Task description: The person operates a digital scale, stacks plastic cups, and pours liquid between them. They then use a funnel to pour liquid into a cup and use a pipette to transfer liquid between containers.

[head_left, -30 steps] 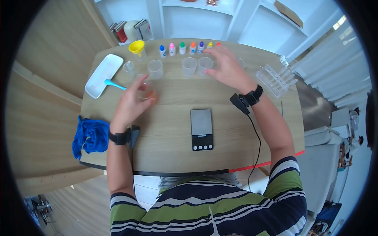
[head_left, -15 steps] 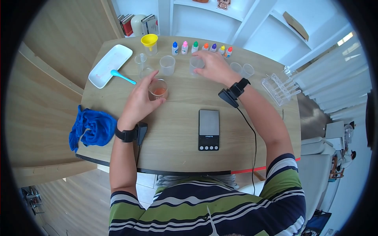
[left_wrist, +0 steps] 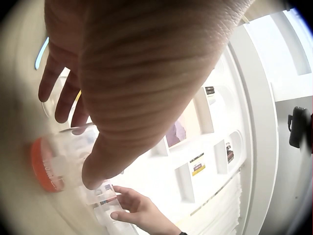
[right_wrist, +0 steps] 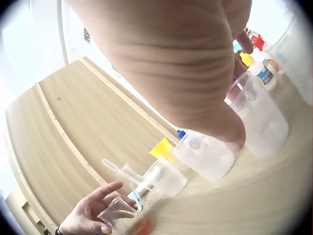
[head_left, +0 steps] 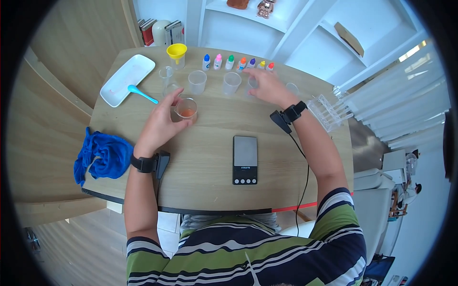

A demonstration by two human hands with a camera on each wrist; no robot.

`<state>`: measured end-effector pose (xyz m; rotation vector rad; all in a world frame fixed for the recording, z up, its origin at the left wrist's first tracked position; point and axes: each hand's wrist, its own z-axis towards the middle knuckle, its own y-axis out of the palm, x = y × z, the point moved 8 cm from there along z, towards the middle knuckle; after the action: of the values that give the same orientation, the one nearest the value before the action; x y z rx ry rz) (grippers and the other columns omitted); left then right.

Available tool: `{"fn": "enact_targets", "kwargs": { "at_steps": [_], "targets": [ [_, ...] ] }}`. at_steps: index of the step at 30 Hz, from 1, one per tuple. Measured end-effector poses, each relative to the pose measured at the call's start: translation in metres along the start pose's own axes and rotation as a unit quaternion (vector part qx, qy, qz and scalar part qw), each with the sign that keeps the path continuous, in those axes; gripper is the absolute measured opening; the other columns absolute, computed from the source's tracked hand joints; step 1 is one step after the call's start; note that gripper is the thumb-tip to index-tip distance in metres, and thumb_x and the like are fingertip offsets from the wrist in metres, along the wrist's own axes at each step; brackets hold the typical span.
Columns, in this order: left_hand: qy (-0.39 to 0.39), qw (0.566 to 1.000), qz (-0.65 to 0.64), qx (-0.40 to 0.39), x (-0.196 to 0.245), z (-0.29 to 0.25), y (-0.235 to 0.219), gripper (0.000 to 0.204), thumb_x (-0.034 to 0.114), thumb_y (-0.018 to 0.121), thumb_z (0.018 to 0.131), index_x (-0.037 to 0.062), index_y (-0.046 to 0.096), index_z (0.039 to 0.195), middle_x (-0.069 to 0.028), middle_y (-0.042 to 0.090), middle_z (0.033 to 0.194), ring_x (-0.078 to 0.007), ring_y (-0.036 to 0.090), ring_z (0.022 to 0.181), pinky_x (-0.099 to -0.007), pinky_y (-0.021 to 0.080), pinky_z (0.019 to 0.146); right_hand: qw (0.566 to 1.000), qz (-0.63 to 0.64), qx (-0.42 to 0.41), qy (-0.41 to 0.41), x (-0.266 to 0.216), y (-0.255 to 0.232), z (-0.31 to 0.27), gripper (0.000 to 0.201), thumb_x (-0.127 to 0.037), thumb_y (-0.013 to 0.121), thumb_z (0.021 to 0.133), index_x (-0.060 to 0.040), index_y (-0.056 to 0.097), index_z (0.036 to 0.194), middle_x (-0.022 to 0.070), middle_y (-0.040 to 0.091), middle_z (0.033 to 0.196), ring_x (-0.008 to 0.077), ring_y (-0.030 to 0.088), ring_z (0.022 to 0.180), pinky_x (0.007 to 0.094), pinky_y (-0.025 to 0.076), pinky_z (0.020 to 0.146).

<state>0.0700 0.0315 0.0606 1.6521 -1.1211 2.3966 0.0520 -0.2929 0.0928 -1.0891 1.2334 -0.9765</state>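
A glass beaker (head_left: pixel 187 114) with a little orange liquid stands on the left of the table. My left hand (head_left: pixel 161 123) curves round it, thumb on the near side and fingers on the far side. In the left wrist view the fingers are spread, and the liquid shows red-orange at the base of the beaker (left_wrist: pixel 46 164). My right hand (head_left: pixel 270 86) reaches to the row of clear plastic cups. One cup (right_wrist: pixel 269 129) sits between its thumb and fingers, with the thumb at its side; the hand partly hides this cup in the head view. Another plastic cup (head_left: pixel 232 84) stands left of it.
Behind the cups runs a row of small colour-capped bottles (head_left: pixel 230 62). A white tray (head_left: pixel 110 97), light-blue spoon (head_left: pixel 143 94), yellow funnel (head_left: pixel 177 50) and blue cloth (head_left: pixel 107 155) lie to the left. A digital scale (head_left: pixel 245 152) is front centre, a test-tube rack (head_left: pixel 329 113) right.
My right hand has moved left to the left-hand cup, then back right to the cup beside it, which has shifted slightly right. The beaker, blurred earlier, now appears still by my left hand.
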Motion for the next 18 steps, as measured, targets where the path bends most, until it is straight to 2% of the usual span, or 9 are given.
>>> {"fn": "enact_targets", "kwargs": {
  "at_steps": [3, 6, 8, 9, 11, 12, 14, 15, 18],
  "targets": [
    [-0.002, 1.0, -0.004, -0.007, 0.0, 0.0, -0.001, 0.095, 0.009, 0.093, 0.082, 0.0107, 0.047, 0.165, -0.014, 0.071, 0.133, -0.027, 0.067, 0.128, -0.0445, 0.052, 0.113, 0.999, 0.041, 0.015, 0.016, 0.007, 0.005, 0.002, 0.076, -0.016, 0.089, 0.083, -0.0115, 0.06, 0.153, 0.0163, 0.07, 0.14, 0.0335, 0.066, 0.131, 0.047, 0.042, 0.118],
    [0.009, 1.0, 0.0, -0.011, -0.001, -0.001, 0.0, 0.094, 0.01, 0.092, 0.082, 0.0102, 0.047, 0.164, -0.014, 0.072, 0.132, -0.0267, 0.067, 0.126, -0.0443, 0.053, 0.111, 0.996, 0.057, 0.06, -0.024, 0.008, -0.001, -0.001, 0.074, -0.023, 0.088, 0.084, -0.0094, 0.062, 0.152, 0.0198, 0.071, 0.138, 0.0396, 0.065, 0.13, 0.0505, 0.045, 0.115],
    [0.02, 1.0, -0.002, -0.003, -0.002, 0.0, 0.001, 0.092, 0.01, 0.092, 0.081, 0.0093, 0.049, 0.163, -0.0155, 0.073, 0.13, -0.0294, 0.069, 0.124, -0.043, 0.054, 0.109, 0.987, 0.086, 0.125, -0.045, -0.006, -0.022, -0.013, 0.07, -0.022, 0.088, 0.086, -0.008, 0.063, 0.15, 0.02, 0.072, 0.134, 0.0408, 0.064, 0.131, 0.0502, 0.048, 0.113],
    [0.028, 1.0, -0.002, 0.006, -0.002, -0.001, 0.001, 0.09, 0.011, 0.091, 0.081, 0.0083, 0.051, 0.161, -0.0169, 0.074, 0.128, -0.032, 0.07, 0.122, -0.0418, 0.056, 0.106, 0.988, 0.086, 0.12, -0.051, -0.014, -0.024, -0.02, 0.07, -0.022, 0.088, 0.086, -0.008, 0.063, 0.15, 0.02, 0.072, 0.134, 0.0408, 0.064, 0.131, 0.0502, 0.048, 0.113],
    [0.02, 1.0, -0.01, 0.01, -0.004, -0.001, 0.004, 0.089, 0.012, 0.091, 0.081, 0.0082, 0.052, 0.161, -0.0163, 0.074, 0.127, -0.0317, 0.071, 0.119, -0.0416, 0.056, 0.104, 0.967, 0.122, 0.214, -0.07, -0.03, -0.044, -0.038, 0.067, -0.024, 0.09, 0.087, -0.0082, 0.065, 0.148, 0.0164, 0.073, 0.131, 0.0352, 0.068, 0.125, 0.0451, 0.054, 0.105],
    [0.017, 1.0, -0.016, 0.005, -0.003, -0.001, 0.006, 0.088, 0.012, 0.091, 0.081, 0.0082, 0.052, 0.16, -0.0157, 0.074, 0.125, -0.0313, 0.072, 0.117, -0.0415, 0.057, 0.101, 0.967, 0.123, 0.209, -0.08, -0.044, -0.045, -0.046, 0.067, -0.024, 0.09, 0.087, -0.0082, 0.065, 0.148, 0.0164, 0.073, 0.131, 0.0352, 0.068, 0.125, 0.0451, 0.054, 0.105],
    [-0.003, 1.0, -0.02, -0.001, 0.001, -0.001, 0.008, 0.088, 0.01, 0.09, 0.082, 0.0063, 0.051, 0.161, -0.0147, 0.073, 0.125, -0.0278, 0.07, 0.119, -0.0398, 0.056, 0.104, 0.953, 0.273, 0.131, -0.012, -0.055, -0.032, -0.058, 0.062, -0.018, 0.09, 0.089, -0.0081, 0.068, 0.146, 0.0105, 0.073, 0.135, 0.0228, 0.067, 0.127, 0.0377, 0.05, 0.108],
    [-0.017, 0.999, -0.024, -0.016, 0.003, 0.0, 0.01, 0.088, 0.007, 0.09, 0.083, 0.0045, 0.049, 0.161, -0.0136, 0.071, 0.126, -0.0242, 0.069, 0.122, -0.0381, 0.055, 0.107, 0.956, 0.273, 0.102, -0.018, -0.064, -0.026, -0.06, 0.063, -0.017, 0.09, 0.09, -0.009, 0.067, 0.147, 0.0074, 0.073, 0.134, 0.0185, 0.066, 0.125, 0.0335, 0.05, 0.104],
    [0.019, 0.998, -0.064, -0.011, 0.016, -0.001, 0.019, 0.087, 0.008, 0.089, 0.084, 0.0034, 0.049, 0.161, -0.0125, 0.07, 0.125, -0.0239, 0.068, 0.123, -0.0382, 0.056, 0.106, 0.956, 0.281, 0.077, -0.024, -0.088, -0.011, -0.072, 0.067, -0.019, 0.091, 0.088, -0.0094, 0.065, 0.149, 0.0078, 0.073, 0.135, 0.0199, 0.066, 0.126, 0.0344, 0.051, 0.104]
  ]
}}
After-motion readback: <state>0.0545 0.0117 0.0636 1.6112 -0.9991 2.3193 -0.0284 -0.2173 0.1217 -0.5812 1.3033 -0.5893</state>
